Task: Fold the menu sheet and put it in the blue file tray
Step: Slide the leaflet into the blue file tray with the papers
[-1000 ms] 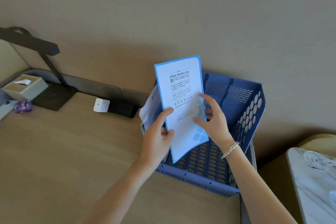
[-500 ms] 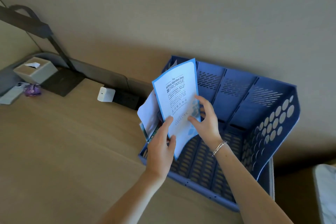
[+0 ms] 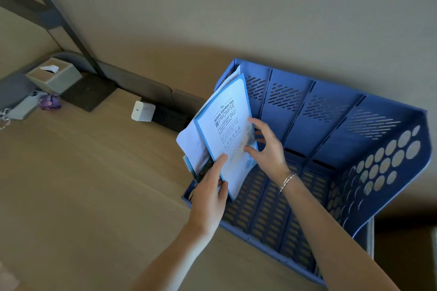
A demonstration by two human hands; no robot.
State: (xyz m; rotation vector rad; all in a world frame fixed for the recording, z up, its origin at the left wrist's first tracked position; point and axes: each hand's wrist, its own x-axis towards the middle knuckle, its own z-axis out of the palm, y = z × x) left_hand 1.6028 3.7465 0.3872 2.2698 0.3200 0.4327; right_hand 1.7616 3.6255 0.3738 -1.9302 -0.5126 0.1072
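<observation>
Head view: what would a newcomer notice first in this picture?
First, the white sheet with a blue border, held upright by both hands at the left end of the blue tray. The left hand pinches its lower edge; the right hand touches its right side. Other papers stand just behind it.

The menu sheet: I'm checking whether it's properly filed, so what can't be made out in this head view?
- Menu sheet: its lower edge is hidden by the left hand.
- Papers behind it: mostly covered by the sheet.
- Blue file tray: leftmost slot blocked by the papers.
- Small print: too small.
</observation>
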